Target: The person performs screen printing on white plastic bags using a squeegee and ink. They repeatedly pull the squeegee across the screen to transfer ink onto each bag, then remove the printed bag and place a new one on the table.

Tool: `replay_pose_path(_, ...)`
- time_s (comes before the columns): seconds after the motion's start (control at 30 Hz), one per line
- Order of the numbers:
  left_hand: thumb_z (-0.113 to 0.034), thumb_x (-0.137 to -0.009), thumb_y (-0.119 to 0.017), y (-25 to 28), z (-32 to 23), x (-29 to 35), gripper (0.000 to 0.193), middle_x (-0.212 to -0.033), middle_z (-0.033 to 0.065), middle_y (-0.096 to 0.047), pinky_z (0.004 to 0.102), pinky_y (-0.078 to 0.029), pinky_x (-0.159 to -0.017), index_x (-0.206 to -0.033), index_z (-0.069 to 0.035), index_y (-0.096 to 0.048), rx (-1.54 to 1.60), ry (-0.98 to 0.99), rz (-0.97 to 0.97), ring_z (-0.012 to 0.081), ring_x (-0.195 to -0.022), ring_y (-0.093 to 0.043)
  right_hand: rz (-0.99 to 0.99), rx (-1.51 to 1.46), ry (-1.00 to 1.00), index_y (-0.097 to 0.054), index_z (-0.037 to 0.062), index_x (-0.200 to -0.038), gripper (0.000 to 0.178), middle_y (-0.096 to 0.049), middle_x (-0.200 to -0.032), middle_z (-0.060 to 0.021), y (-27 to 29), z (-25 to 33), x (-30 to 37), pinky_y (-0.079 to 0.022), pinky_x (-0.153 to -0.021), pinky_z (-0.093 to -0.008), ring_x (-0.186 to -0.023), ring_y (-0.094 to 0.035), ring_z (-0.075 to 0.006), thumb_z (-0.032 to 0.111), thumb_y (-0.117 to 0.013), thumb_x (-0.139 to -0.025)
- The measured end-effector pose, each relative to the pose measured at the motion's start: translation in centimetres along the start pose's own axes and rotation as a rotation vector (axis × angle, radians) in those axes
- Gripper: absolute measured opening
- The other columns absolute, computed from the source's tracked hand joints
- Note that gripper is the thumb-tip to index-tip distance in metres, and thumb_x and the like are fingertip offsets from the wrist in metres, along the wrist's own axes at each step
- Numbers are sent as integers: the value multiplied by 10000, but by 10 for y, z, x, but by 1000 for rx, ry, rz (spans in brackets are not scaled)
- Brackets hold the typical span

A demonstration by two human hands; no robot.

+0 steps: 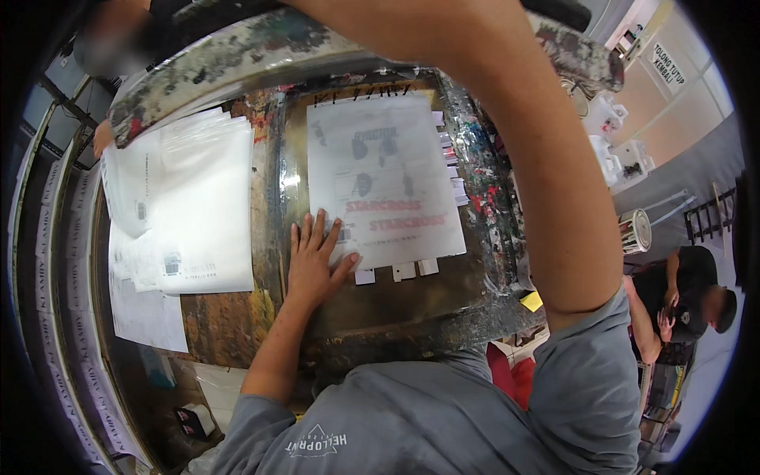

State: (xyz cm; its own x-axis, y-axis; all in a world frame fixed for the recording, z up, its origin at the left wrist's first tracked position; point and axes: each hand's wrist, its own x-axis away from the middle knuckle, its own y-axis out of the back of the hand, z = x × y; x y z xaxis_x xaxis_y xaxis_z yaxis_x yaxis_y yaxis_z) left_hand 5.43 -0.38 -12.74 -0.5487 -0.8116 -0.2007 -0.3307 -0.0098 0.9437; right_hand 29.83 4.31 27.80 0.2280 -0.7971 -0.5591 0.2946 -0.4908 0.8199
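My left hand lies open, fingers spread, its fingertips over the lower left edge of a translucent white plastic sheet. Red and dark print shows on the sheet, which lies flat on a brown, glossy board. White tabs stick out beneath its lower and right edges. My right arm is raised and reaches across to the top edge, where the hand passes out of view. Below that arm and beyond the sheet runs a paint-spattered frame edge. What my right hand touches is hidden.
A stack of white plastic sheets lies left of the board. Another person's hand is at the far left. White jugs and a paint can stand at right. Another person is farther right. Racks with printed strips line the left.
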Motion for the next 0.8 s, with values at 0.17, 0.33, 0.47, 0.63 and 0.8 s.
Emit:
replay_pose_path(0.17, -499, -1043, -683, 35, -2, -17, 858, -1756, 276, -319, 605, -164, -1332, -1700, -42, -375, 184, 104, -166, 463, -1633, -282, -248, 9, 107, -727, -74, -806, 565, -736, -800, -284, -30, -12, -2, -584, -867, -518, -806, -744, -423, 428, -542, -987)
replay_pose_path(0.33, -195, -1054, -705, 152, 16, -2, 904, -1428, 191, -633, 352, -567, -1014, -1764, -59, -161, 1327, 189, -583, 215, -1183, -680, -164, 122, 70, -474, -13, -1512, 733, -715, -989, -272, -49, -6, 44, -541, -787, -563, -868, -703, -458, 468, -650, -987)
replay_pose_path(0.47, -175, -829, -969, 165, 8, 48, 981, -1407, 109, -669, 343, -550, -1002, -1652, -16, -459, 1216, 351, -328, 190, -1131, -679, 365, 125, 164, -712, 60, -1287, 518, -677, -1118, -186, -91, -1, 158, -501, -853, -498, -1038, -654, -365, 467, -745, -969)
replay_pose_path(0.63, -418, -538, -1082, 87, 11, 90, 866, -1295, 108, -669, 453, -473, -1053, -1221, 3, -757, 592, 532, -197, 265, -1170, -620, 649, -156, -44, -751, 136, -1179, 399, -739, -974, -156, -157, 1, 249, -582, -840, -538, -1017, -714, -386, 479, -740, -974)
replay_pose_path(0.8, -643, -396, -1017, 49, 32, 102, 987, -1127, 97, -580, 484, -320, -1048, -1094, -2, -741, 132, 390, -246, 335, -1151, -475, 495, -98, 28, -709, 90, -1164, 454, -686, -1028, -92, -188, 12, 272, -588, -846, -451, -1016, -679, -332, 350, -876, -832)
